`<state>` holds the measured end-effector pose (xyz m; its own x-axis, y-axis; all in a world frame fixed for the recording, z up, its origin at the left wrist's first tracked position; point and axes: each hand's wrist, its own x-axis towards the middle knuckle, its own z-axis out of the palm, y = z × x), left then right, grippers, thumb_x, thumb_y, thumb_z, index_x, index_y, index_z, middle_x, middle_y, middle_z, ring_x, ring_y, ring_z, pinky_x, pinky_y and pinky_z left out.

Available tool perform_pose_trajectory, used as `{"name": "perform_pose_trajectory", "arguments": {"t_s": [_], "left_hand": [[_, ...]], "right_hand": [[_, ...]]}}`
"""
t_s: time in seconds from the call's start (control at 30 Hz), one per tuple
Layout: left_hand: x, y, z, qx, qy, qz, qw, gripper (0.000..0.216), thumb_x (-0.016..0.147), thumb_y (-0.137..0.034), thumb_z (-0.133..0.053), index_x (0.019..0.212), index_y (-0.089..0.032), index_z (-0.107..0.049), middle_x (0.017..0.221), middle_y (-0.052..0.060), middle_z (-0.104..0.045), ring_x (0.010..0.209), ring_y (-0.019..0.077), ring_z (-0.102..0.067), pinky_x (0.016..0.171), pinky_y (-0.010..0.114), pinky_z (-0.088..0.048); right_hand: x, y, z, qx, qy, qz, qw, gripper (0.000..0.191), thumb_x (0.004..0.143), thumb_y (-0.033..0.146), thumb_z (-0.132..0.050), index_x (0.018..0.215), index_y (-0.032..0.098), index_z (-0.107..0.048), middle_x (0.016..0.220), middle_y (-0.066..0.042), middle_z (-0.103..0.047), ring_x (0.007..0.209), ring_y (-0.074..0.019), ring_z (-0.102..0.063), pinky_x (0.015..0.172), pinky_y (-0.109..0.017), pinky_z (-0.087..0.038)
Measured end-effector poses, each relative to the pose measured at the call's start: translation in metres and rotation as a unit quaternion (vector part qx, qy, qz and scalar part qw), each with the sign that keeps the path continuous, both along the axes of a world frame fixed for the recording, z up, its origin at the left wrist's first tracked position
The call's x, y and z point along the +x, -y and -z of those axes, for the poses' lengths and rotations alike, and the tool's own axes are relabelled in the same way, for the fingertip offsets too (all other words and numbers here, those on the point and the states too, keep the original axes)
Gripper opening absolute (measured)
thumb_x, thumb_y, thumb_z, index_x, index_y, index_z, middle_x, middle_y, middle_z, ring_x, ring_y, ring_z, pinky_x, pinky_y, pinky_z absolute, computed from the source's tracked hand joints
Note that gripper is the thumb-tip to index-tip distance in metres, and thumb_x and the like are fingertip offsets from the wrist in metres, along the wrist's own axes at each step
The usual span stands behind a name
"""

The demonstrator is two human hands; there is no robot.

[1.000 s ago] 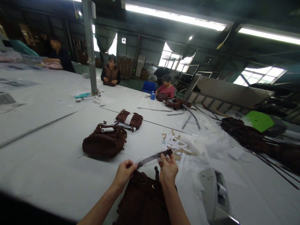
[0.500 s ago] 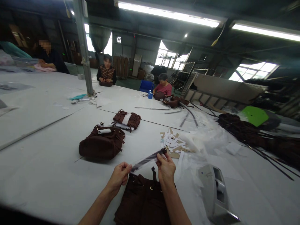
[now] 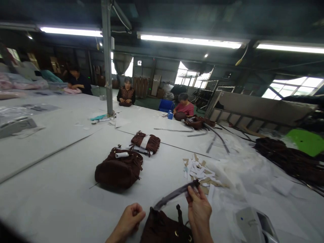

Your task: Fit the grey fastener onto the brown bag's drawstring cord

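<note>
A dark brown soft bag with brass-coloured eyelets (image 3: 162,229) lies on the white bench (image 3: 63,189) in front of the person. At its 2 o'clock, the right hand (image 3: 199,209) has its grip pinching the upper end of a dark strap in clear film (image 3: 174,195), which slants down to the bag's top edge. At 9 o'clock, the left hand (image 3: 129,219) is curled, grip pressed together, just beside the bag. Cut white-and-tan paper strips (image 3: 197,172) lie at 1 o'clock.
</note>
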<state>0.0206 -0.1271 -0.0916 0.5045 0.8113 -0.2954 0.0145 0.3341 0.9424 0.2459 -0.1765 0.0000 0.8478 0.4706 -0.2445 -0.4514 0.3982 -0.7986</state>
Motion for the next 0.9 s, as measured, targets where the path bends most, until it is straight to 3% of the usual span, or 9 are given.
{"name": "perform_pose_trajectory", "arguments": {"t_s": [0.07, 0.17, 0.3, 0.43, 0.5, 0.57, 0.67, 0.83, 0.9], "left_hand": [[0.000, 0.000, -0.006, 0.045, -0.014, -0.033, 0.998, 0.038, 0.061, -0.044, -0.074, 0.081, -0.017, -0.057, 0.070, 0.001, -0.064, 0.052, 0.0108, -0.051, 0.048, 0.022, -0.036], [0.010, 0.004, -0.029, 0.119, -0.005, 0.009, 0.993, 0.054, 0.062, -0.032, -0.075, 0.112, -0.020, -0.057, 0.110, 0.008, -0.063, 0.093, 0.0209, -0.056, 0.077, 0.028, -0.044], [0.030, 0.012, -0.049, 0.210, -0.014, 0.090, 0.974, 0.023, 0.077, -0.033, -0.059, 0.094, -0.018, -0.064, 0.084, 0.001, -0.065, 0.081, 0.0184, -0.055, 0.077, 0.027, -0.041], [0.033, 0.014, -0.036, 0.261, -0.061, 0.083, 0.960, 0.020, 0.081, -0.033, -0.054, 0.076, -0.017, -0.064, 0.072, 0.000, -0.060, 0.075, 0.0171, -0.052, 0.071, 0.026, -0.038], [0.029, 0.014, -0.027, 0.240, -0.051, 0.085, 0.966, 0.021, 0.080, -0.034, -0.055, 0.074, -0.016, -0.064, 0.071, 0.000, -0.059, 0.075, 0.0174, -0.052, 0.071, 0.027, -0.037], [0.027, 0.014, -0.023, 0.168, -0.003, 0.079, 0.983, 0.021, 0.077, -0.036, -0.057, 0.080, -0.016, -0.064, 0.073, 0.001, -0.060, 0.075, 0.0177, -0.053, 0.071, 0.027, -0.039], [0.026, 0.013, -0.026, 0.074, 0.050, 0.046, 0.995, 0.028, 0.076, -0.043, -0.057, 0.084, -0.016, -0.061, 0.074, 0.001, -0.061, 0.075, 0.0183, -0.054, 0.072, 0.028, -0.041], [0.033, 0.006, -0.038, 0.121, -0.049, -0.047, 0.990, 0.043, 0.071, -0.060, -0.057, 0.062, -0.018, -0.051, 0.060, -0.003, -0.050, 0.064, 0.0157, -0.048, 0.064, 0.027, -0.039], [0.036, 0.005, -0.038, 0.113, -0.084, -0.040, 0.989, 0.049, 0.068, -0.067, -0.055, 0.057, -0.020, -0.045, 0.052, -0.005, -0.042, 0.055, 0.0136, -0.043, 0.056, 0.027, -0.036]], "right_hand": [[0.001, 0.001, -0.005, 0.005, -0.005, -0.003, 1.000, 0.057, 0.039, 0.014, -0.086, 0.092, 0.021, -0.066, 0.077, 0.004, -0.070, 0.068, -0.0098, -0.065, 0.057, -0.016, -0.053], [-0.006, 0.001, -0.011, 0.003, -0.013, -0.034, 0.999, 0.057, 0.040, 0.014, -0.087, 0.092, 0.021, -0.065, 0.078, 0.005, -0.070, 0.068, -0.0078, -0.064, 0.058, -0.014, -0.053], [-0.015, 0.006, -0.018, 0.004, -0.016, -0.051, 0.999, 0.057, 0.040, 0.016, -0.087, 0.092, 0.021, -0.065, 0.077, 0.005, -0.071, 0.069, -0.0076, -0.065, 0.062, -0.014, -0.055], [-0.012, 0.014, -0.020, -0.002, -0.015, -0.052, 0.999, 0.057, 0.038, 0.017, -0.088, 0.090, 0.020, -0.066, 0.076, 0.004, -0.072, 0.070, -0.0085, -0.066, 0.066, -0.015, -0.056], [-0.011, 0.015, -0.019, -0.005, -0.019, -0.054, 0.998, 0.058, 0.038, 0.017, -0.088, 0.091, 0.020, -0.066, 0.076, 0.004, -0.072, 0.070, -0.0086, -0.067, 0.065, -0.015, -0.056], [-0.012, 0.016, -0.018, -0.003, -0.018, -0.057, 0.998, 0.060, 0.039, 0.017, -0.088, 0.094, 0.020, -0.065, 0.077, 0.004, -0.073, 0.070, -0.0086, -0.067, 0.066, -0.015, -0.057], [-0.014, 0.016, -0.019, -0.001, -0.008, -0.058, 0.998, 0.061, 0.041, 0.019, -0.088, 0.097, 0.020, -0.064, 0.078, 0.004, -0.073, 0.071, -0.0088, -0.067, 0.067, -0.015, -0.057], [-0.019, 0.021, -0.020, 0.001, 0.027, -0.073, 0.997, 0.061, 0.046, 0.024, -0.087, 0.102, 0.020, -0.062, 0.085, 0.003, -0.073, 0.078, -0.0102, -0.067, 0.070, -0.015, -0.056], [-0.020, 0.023, -0.021, -0.005, 0.040, -0.077, 0.996, 0.063, 0.049, 0.025, -0.086, 0.106, 0.021, -0.061, 0.088, 0.002, -0.073, 0.082, -0.0116, -0.067, 0.072, -0.017, -0.056]]}}
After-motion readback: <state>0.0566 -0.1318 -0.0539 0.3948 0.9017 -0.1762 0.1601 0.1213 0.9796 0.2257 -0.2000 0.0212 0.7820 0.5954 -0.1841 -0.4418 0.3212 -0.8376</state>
